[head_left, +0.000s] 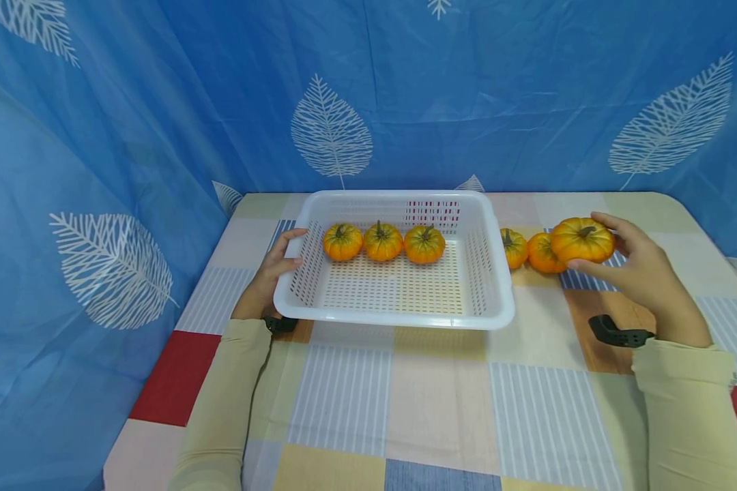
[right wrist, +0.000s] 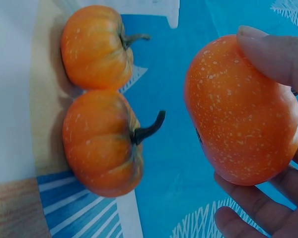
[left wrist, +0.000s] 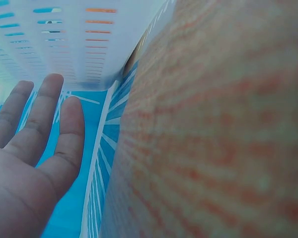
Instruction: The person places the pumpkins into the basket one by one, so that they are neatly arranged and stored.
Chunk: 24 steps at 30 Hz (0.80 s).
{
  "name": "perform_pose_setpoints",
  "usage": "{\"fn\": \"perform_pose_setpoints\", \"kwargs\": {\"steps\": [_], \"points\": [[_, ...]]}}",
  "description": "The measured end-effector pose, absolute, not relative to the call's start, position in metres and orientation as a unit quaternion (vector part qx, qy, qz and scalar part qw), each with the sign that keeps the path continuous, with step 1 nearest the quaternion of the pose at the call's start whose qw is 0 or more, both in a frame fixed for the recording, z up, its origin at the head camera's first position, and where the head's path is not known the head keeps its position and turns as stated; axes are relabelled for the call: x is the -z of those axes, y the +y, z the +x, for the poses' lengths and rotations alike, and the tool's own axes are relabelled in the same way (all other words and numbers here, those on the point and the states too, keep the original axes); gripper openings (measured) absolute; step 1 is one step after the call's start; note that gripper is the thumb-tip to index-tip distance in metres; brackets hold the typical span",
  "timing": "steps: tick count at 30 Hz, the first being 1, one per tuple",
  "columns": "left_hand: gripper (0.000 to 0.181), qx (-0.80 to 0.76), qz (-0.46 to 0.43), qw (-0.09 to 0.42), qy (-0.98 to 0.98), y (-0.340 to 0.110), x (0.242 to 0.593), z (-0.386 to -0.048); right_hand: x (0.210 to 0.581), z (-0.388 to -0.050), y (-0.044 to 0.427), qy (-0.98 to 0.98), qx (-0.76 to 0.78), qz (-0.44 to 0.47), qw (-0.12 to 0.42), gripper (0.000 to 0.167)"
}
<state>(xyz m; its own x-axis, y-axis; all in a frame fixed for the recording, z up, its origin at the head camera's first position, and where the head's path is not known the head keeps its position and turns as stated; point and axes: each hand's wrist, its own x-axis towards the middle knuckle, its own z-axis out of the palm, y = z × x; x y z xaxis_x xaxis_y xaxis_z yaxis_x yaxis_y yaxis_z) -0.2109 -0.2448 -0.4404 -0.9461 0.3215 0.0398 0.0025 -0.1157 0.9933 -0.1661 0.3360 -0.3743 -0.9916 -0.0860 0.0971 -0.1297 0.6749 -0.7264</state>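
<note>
My right hand (head_left: 641, 269) grips a small orange pumpkin (head_left: 582, 240), thumb on one side and fingers on the other. In the right wrist view the held pumpkin (right wrist: 242, 111) is raised, its speckled side showing. Two more pumpkins (right wrist: 103, 144) sit side by side on the table beyond it, stems showing. My left hand (head_left: 270, 273) is at the left side of a white plastic basket (head_left: 393, 319). Its fingers (left wrist: 71, 124) look extended near the perforated wall in the left wrist view. Inside the basket, three pumpkins (head_left: 383, 241) stand in a row toward the back.
A patchwork checked cloth (head_left: 439, 409) covers the table. Blue curtains (head_left: 430, 102) with white leaf prints hang behind it and to the left. The two loose pumpkins (head_left: 514, 248) lie just right of the basket, the nearer one partly hidden by the held one.
</note>
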Motion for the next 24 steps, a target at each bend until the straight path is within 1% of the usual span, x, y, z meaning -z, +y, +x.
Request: {"fn": "perform_pose_setpoints", "kwargs": {"steps": [4, 13, 24], "points": [[0.054, -0.738, 0.125, 0.108, 0.655, -0.245, 0.441, -0.211, 0.373, -0.166, 0.332, -0.916, -0.395, 0.070, 0.027, 0.088], [0.054, -0.737, 0.119, 0.112, 0.655, -0.244, 0.439, -0.209, 0.369, -0.163, 0.322, -0.911, -0.388, 0.125, 0.062, 0.085], [0.055, -0.737, 0.114, 0.112, 0.657, -0.244, 0.438, -0.208, 0.361, -0.159, 0.308, -0.907, -0.385, 0.161, 0.057, 0.088]]}}
